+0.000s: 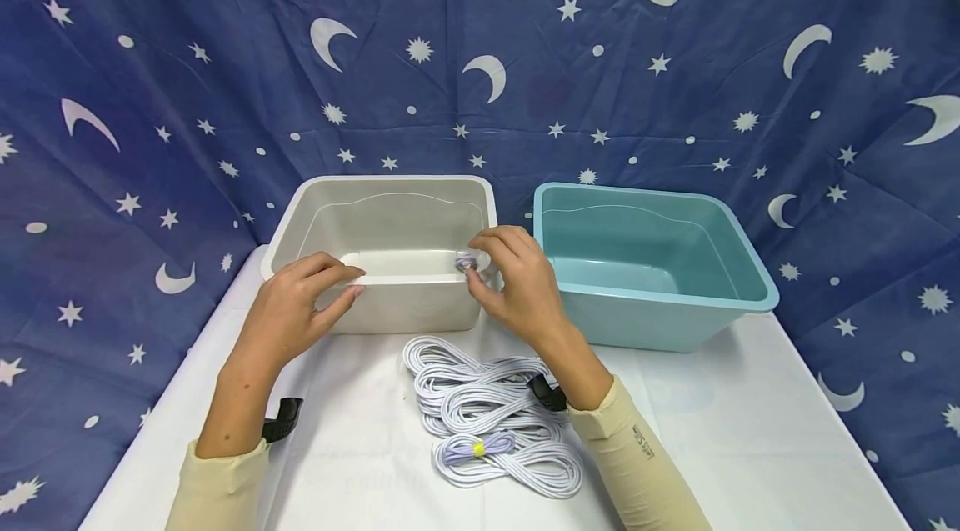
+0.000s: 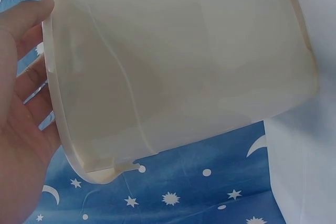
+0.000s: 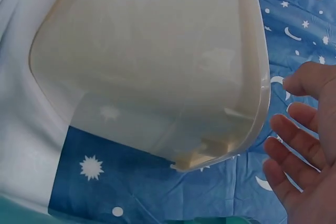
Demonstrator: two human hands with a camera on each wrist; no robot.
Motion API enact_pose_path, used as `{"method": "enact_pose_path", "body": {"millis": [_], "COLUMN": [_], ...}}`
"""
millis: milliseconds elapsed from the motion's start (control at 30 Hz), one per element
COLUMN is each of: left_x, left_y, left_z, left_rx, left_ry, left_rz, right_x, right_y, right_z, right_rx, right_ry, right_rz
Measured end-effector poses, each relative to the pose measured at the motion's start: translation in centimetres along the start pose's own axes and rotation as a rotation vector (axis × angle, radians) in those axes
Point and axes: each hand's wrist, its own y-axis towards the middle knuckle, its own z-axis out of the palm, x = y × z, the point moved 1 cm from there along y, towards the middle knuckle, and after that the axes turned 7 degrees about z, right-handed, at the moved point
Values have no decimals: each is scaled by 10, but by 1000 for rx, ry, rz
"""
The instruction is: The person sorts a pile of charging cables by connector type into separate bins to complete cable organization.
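My left hand (image 1: 303, 302) is at the front rim of the off-white bin (image 1: 405, 310), thumb outside and fingers over the edge. The left wrist view shows that thumb on the rim (image 2: 52, 98), with the fingers behind it. Over the bin's front right corner is my right hand (image 1: 517, 277), its fingers loosely bent and parted. Nothing shows between those fingers (image 3: 291, 135) in the right wrist view. A small purplish bundle (image 1: 466, 262) appears inside the bin's right end, partly covered by the right hand in the head view.
Several coiled white cords (image 1: 480, 393) lie in a heap before the bin. On them rests a lavender cord bundle (image 1: 495, 442) with a yellow band. A teal bin (image 1: 645, 323) stands to the right. Behind hangs a blue curtain (image 1: 450, 14) with moons and stars.
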Motion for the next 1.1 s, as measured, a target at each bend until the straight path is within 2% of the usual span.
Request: {"method": "enact_pose_path", "body": {"millis": [200, 567, 867, 1100], "left_x": [0, -1, 0, 1], "left_y": [0, 0, 1, 1], "left_z": [0, -2, 0, 1], "left_rx": [5, 8, 3, 1], "left_ry": [2, 1, -7, -8], "left_rz": [-4, -6, 6, 6], "right_x": [0, 10, 15, 20], "right_y": [-7, -24, -47, -65], "right_z": [-4, -16, -22, -24], "right_rx": [3, 84, 127, 182], "right_ry": [0, -28, -30, -40], "right_rz": [-20, -48, -29, -60]}}
